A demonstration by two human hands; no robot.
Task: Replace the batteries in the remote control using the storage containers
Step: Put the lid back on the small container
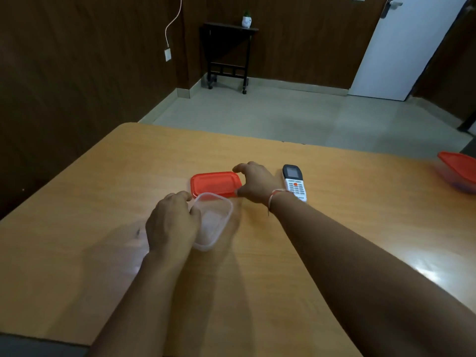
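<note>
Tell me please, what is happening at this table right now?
A person is working at a wooden table. The left hand holds the rim of a clear plastic container, open and apparently empty. The right hand grips the edge of its red plastic lid, lying flat. A white remote control lies untouched beside it. Another red-lidded container sits far right.

You can read no text here. The remote (295,182) has a small screen and rows of keys, but the marks on them are too blurred to make out, and so is the dark print near its lower end. Nothing else on the table (103,191) carries lettering.
</note>
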